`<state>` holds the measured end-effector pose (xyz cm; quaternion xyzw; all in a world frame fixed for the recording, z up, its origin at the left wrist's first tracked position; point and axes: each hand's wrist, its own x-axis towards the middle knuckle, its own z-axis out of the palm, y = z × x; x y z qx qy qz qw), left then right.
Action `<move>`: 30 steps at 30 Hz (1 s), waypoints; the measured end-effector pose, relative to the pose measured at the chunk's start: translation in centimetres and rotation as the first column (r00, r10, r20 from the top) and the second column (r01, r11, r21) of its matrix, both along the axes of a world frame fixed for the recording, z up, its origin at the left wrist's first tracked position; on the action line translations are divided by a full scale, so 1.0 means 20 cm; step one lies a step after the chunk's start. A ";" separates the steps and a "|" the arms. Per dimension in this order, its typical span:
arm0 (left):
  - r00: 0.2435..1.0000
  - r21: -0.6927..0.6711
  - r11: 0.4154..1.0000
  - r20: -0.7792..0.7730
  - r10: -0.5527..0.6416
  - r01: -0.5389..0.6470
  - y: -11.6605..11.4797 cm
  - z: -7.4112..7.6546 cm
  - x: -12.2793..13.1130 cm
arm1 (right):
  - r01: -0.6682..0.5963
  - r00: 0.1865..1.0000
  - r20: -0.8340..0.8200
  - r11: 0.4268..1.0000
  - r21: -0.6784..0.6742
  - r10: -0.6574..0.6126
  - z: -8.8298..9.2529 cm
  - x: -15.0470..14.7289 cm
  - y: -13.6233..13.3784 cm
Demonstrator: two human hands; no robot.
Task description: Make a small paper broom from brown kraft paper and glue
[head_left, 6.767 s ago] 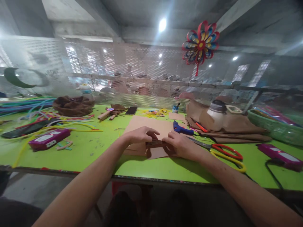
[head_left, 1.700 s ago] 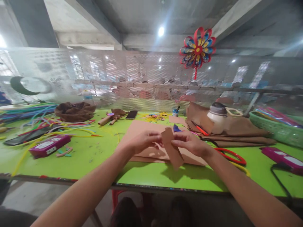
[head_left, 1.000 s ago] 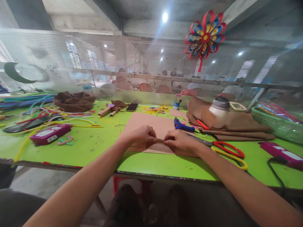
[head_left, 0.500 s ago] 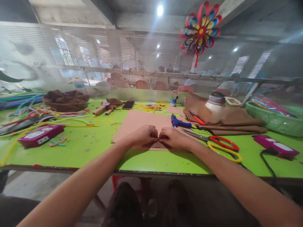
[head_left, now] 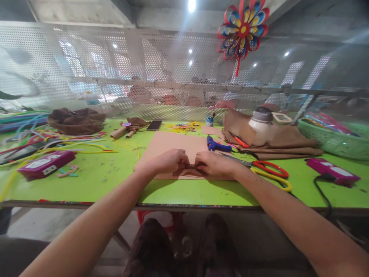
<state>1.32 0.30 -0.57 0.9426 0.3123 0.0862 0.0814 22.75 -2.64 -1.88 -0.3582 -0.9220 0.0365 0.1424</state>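
My left hand (head_left: 170, 160) and my right hand (head_left: 211, 163) lie knuckles up, close together, on a flat brown cardboard sheet (head_left: 170, 144) on the green table (head_left: 109, 181). Between their curled fingers they pinch a small folded brown paper strip (head_left: 191, 167), pressed low against the sheet. Both hands are closed on it. Most of the strip is hidden under the fingers.
Red and yellow scissors (head_left: 268, 173) and a blue glue gun (head_left: 215, 144) lie right of my hands. Folded brown material with a white bottle (head_left: 259, 125), a green basket (head_left: 334, 140) and a pink box (head_left: 331, 171) sit further right. Coloured tubes (head_left: 52, 142), another pink box (head_left: 43, 164) and a phone (head_left: 155, 125) lie left.
The brown strip, held upright in the air 1.7 s ago, has come down onto the cardboard sheet. My hands moved close together and now press it flat.
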 end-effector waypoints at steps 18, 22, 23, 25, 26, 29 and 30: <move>0.990 -0.016 1.000 -0.141 -0.026 0.024 0.00 0.03 -0.07 | -0.044 0.996 0.084 0.999 0.011 0.043 0.04 0.04 -0.06; 0.989 -0.012 1.000 -0.148 -0.018 0.016 -0.01 0.04 -0.07 | -0.035 0.997 0.075 0.999 0.021 0.033 0.03 0.05 -0.06; 0.989 -0.007 1.000 -0.144 -0.019 0.018 -0.02 0.04 -0.07 | -0.032 0.997 0.067 0.999 0.023 0.030 0.02 0.04 -0.06; 0.991 0.014 1.000 -0.135 -0.021 0.023 -0.03 0.04 -0.06 | -0.025 0.998 0.051 0.999 0.031 0.023 0.01 0.03 -0.06; 0.991 0.033 0.999 -0.129 -0.017 0.021 -0.04 0.03 -0.06 | -0.015 0.999 0.046 0.999 0.043 0.013 0.01 0.02 -0.06; 0.994 0.138 0.990 -0.109 0.013 0.002 -0.05 0.01 -0.03 | 0.036 0.998 0.041 0.992 0.117 -0.041 -0.02 -0.02 -0.05; 0.994 0.179 0.984 -0.104 0.023 -0.004 -0.05 0.00 -0.02 | 0.050 0.998 0.039 0.989 0.141 -0.056 -0.03 -0.04 -0.04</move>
